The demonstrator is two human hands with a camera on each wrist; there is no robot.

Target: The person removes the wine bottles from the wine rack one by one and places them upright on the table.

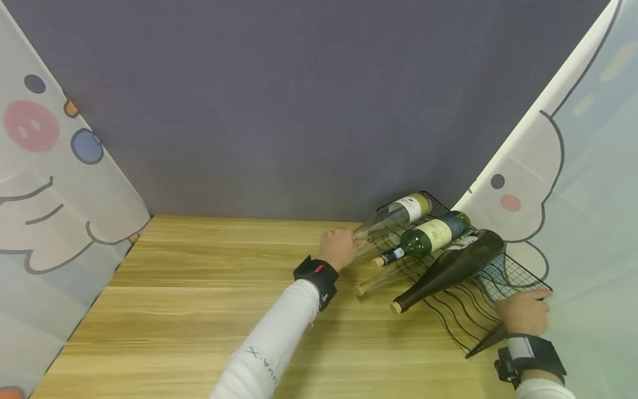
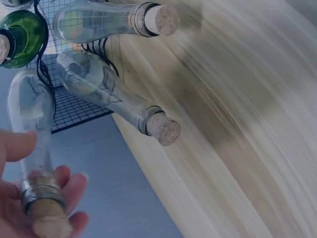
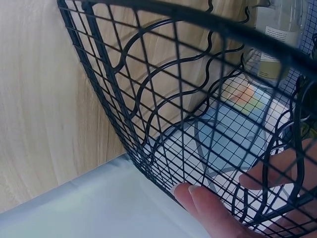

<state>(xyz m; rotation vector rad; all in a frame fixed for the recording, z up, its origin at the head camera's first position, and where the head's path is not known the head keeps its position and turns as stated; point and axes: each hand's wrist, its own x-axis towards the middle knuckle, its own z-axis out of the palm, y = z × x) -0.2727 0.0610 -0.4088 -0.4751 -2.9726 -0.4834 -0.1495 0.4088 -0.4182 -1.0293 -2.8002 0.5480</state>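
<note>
A black wire wine rack [image 1: 503,271] holds several corked bottles lying on their sides. At its far end my left hand [image 1: 339,247] holds the neck of a clear wine bottle [image 1: 411,208] with a white label. In the left wrist view, thumb and fingers surround that bottle's [image 2: 34,109] neck, just behind the cork. My right hand [image 1: 524,311] grips the near end of the rack, with fingers on the mesh panel [image 3: 173,89] in the right wrist view. Between the hands lie a green labelled bottle [image 1: 436,235] and a dark bottle [image 1: 461,266].
Lower in the rack, a clear bottle [image 1: 386,278] points its cork to the left. Two clear bottles show beside the held one in the left wrist view. The wooden table [image 1: 199,288] extends left; a grey wall [image 1: 279,111] and a printed curtain [image 1: 588,221] bound it.
</note>
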